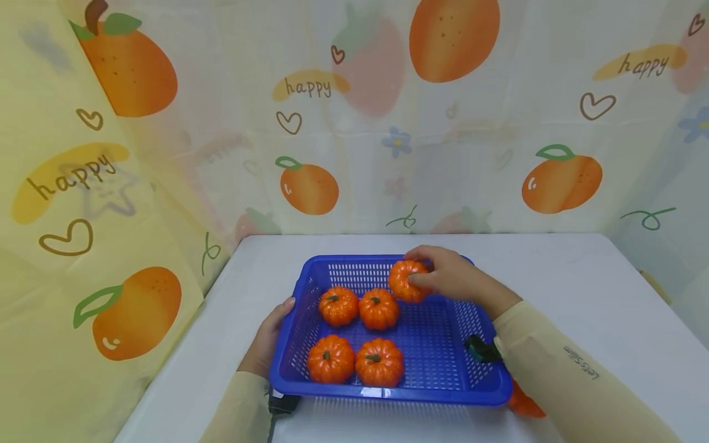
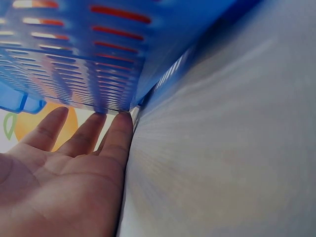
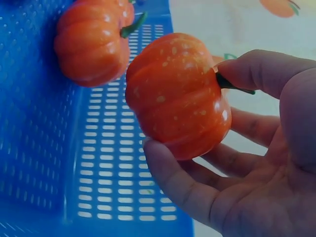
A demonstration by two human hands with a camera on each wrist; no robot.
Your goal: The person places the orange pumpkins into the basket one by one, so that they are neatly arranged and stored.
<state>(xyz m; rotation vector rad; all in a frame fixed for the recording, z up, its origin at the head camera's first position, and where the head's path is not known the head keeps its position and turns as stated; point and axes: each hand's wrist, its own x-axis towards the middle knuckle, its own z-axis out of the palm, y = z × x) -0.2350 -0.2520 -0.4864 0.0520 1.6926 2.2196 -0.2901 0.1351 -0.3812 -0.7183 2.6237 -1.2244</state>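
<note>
A blue plastic basket (image 1: 426, 394) with slotted walls stands on the white table. My right hand (image 1: 451, 274) holds a small orange pumpkin (image 1: 407, 281) over the basket's back wall. In the right wrist view, the thumb is at the green stem of this pumpkin (image 3: 177, 98) and the fingers curl round its other side. Two pumpkins (image 1: 359, 307) sit side by side toward the basket's back left, two more pumpkins (image 1: 379, 363) at its front left. Outside the left wall is my left hand (image 2: 64, 182), its extended fingertips touching the basket (image 2: 118, 69).
The right part of the basket floor (image 1: 432, 344) is bare. Partly hidden by the basket's front right corner and my right sleeve is an orange thing (image 1: 525, 401). A fruit-printed cloth (image 1: 354, 141) hangs behind and left of the table (image 1: 559, 277).
</note>
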